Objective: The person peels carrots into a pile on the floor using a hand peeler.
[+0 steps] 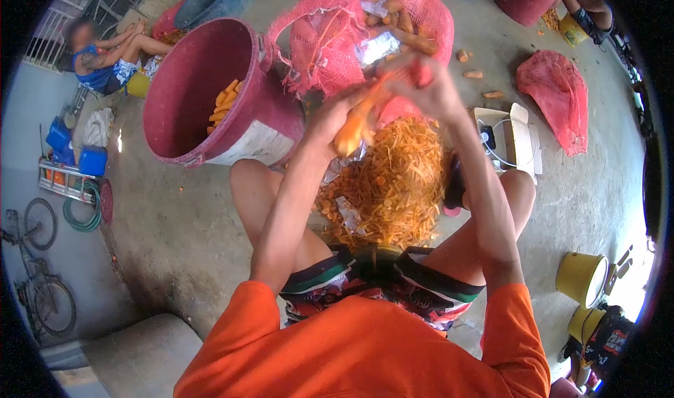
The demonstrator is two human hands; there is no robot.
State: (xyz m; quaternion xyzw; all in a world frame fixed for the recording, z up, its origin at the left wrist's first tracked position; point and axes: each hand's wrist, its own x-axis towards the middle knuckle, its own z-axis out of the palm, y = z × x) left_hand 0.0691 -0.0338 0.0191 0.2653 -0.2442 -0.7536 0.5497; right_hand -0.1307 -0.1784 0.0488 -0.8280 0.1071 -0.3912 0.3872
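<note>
My left hand (331, 123) is closed round a carrot (356, 126), whose thick bright orange end points down toward me. My right hand (437, 93), blurred by motion, is closed on a small red tool (421, 74) near the carrot's far end; it looks like a peeler. Below both hands a heap of orange peelings (400, 180) lies on the floor between my legs. Just beyond my hands, a pink mesh sack (316, 43) lies open with unpeeled carrots (415, 41) and crumpled paper inside.
Left of the sack stands a large maroon tub (200, 128) with peeled carrots (225, 104). On the right are a cardboard box (519, 135), a red mesh sack (554, 93) and a few loose carrots (473, 74). A yellow bucket (579, 279) stands farther right. Another person (105, 61) sits at upper left.
</note>
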